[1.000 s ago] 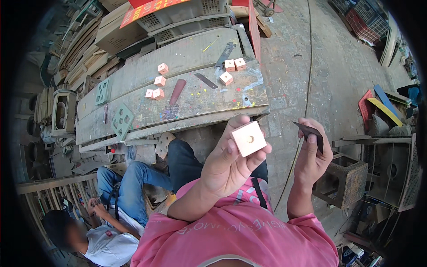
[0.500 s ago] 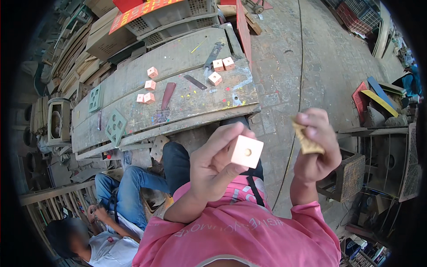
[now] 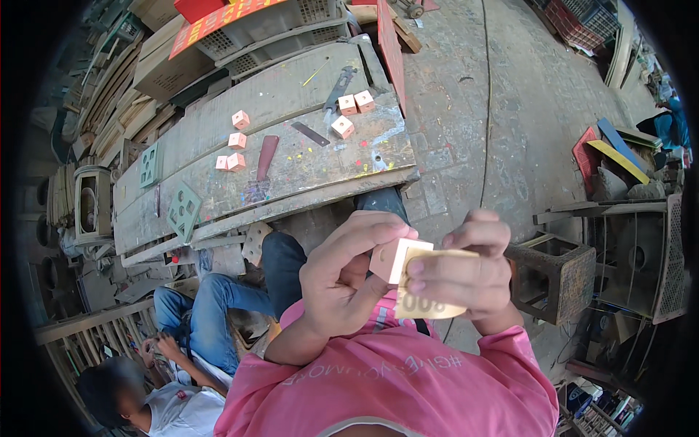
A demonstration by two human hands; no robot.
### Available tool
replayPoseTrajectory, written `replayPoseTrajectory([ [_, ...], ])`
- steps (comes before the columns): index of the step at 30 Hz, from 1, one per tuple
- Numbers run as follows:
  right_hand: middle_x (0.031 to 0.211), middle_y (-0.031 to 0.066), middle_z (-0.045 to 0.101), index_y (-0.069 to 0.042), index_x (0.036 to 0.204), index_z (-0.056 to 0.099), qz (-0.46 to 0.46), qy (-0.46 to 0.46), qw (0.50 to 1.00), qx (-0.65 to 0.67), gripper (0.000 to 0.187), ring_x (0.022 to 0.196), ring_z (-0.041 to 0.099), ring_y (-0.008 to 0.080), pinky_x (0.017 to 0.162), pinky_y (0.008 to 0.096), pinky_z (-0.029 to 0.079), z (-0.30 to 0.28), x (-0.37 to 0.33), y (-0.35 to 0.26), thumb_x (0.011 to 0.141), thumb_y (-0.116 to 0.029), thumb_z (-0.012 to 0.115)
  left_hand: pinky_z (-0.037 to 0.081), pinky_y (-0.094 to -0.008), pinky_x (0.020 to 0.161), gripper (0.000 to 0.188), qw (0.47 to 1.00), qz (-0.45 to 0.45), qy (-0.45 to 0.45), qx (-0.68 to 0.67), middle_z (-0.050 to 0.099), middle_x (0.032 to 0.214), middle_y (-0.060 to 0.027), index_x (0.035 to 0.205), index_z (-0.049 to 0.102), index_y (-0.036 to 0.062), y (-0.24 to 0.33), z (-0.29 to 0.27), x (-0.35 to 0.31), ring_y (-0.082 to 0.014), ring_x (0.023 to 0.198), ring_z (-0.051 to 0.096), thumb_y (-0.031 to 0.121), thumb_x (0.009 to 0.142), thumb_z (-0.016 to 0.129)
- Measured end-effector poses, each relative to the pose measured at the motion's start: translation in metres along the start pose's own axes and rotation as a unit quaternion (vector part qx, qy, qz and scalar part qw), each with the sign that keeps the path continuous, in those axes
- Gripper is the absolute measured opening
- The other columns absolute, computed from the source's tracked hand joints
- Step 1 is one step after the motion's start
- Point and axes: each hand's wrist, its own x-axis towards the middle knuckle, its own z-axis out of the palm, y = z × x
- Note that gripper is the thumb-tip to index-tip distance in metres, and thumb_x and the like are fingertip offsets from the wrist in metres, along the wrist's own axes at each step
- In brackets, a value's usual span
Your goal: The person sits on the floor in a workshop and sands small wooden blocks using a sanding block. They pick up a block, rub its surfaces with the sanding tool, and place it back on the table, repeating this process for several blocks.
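Note:
In front of my chest my left hand (image 3: 342, 277) grips a pale pink wooden cube (image 3: 385, 260) between thumb and fingers. A round hole shows in one face of it. My right hand (image 3: 473, 269) pinches a tan piece of sandpaper (image 3: 422, 302) with printing on its back, pressed against the cube's right face. That face is mostly hidden by the paper and fingers. On the wooden bench beyond lie several similar cubes, one of them a drilled cube (image 3: 342, 127) at the right, another cube (image 3: 237, 140) farther left.
The paint-spotted bench (image 3: 291, 171) also carries a flat metal strip (image 3: 310, 134), a dark red-handled tool (image 3: 268, 156) and a green plate with holes (image 3: 185, 211). A co-worker (image 3: 175, 397) sits at lower left. A rusty metal-framed stool (image 3: 557, 280) stands at right.
My right hand has come left and brought the sandpaper onto the cube. My left hand has turned the cube, so its holed face points more to the left.

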Motion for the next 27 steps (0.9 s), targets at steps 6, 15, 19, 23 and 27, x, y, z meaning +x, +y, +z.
replayPoseTrajectory([
  [6,0.1,-0.004,0.07,-0.013,0.091,0.073,0.024,0.01,0.998,0.053,0.022,0.086,0.049,0.0179,0.072,0.0317,0.035,-0.001,0.001,0.009,0.075,-0.026,0.065,0.045,-0.03,0.092,0.047,0.996,-0.081,-0.015,-0.046,0.052,0.124,-0.0186,0.129,0.048,-0.0109,0.004,-0.003,-0.003,-0.0204,0.112,0.054,0.005,0.088,0.065],
  [15,0.096,-0.0033,0.071,-0.011,0.086,0.072,0.033,0.027,0.985,0.165,0.019,0.082,0.048,0.0176,0.073,0.0306,0.036,-0.004,0.001,0.021,0.073,-0.024,0.067,0.05,-0.0262,0.08,0.047,0.974,-0.183,-0.029,-0.128,0.058,0.116,-0.0149,0.127,0.052,-0.0089,0.007,0.001,-0.002,-0.016,0.099,0.059,0.022,0.093,0.061],
  [19,0.095,-0.0024,0.071,-0.012,0.085,0.072,0.045,0.02,0.978,0.201,0.019,0.081,0.048,0.0173,0.072,0.0299,0.037,-0.004,0.001,0.02,0.073,-0.026,0.068,0.048,-0.0304,0.087,0.06,0.96,-0.248,-0.01,-0.133,0.062,0.11,-0.0165,0.119,0.055,-0.0128,0.011,0.001,-0.001,-0.02,0.1,0.062,0.04,0.091,0.062],
  [23,0.093,-0.0018,0.071,-0.011,0.085,0.072,0.036,0.008,0.978,0.203,0.02,0.08,0.047,0.0172,0.071,0.029,0.037,-0.009,0.002,0.023,0.073,-0.027,0.068,0.048,-0.0313,0.089,0.057,0.951,-0.279,-0.028,-0.13,0.063,0.11,-0.0206,0.117,0.055,-0.0148,0.013,0.0,-0.001,-0.0215,0.102,0.062,0.036,0.093,0.059],
  [27,0.093,-0.0008,0.072,-0.01,0.085,0.072,0.045,-0.023,0.98,0.191,0.021,0.079,0.046,0.0174,0.071,0.0287,0.038,-0.014,0.002,0.021,0.073,-0.026,0.068,0.049,-0.0326,0.09,0.053,0.946,-0.293,-0.031,-0.133,0.063,0.109,-0.022,0.116,0.055,-0.0153,0.014,-0.003,0.002,-0.0226,0.102,0.063,0.033,0.094,0.059],
])
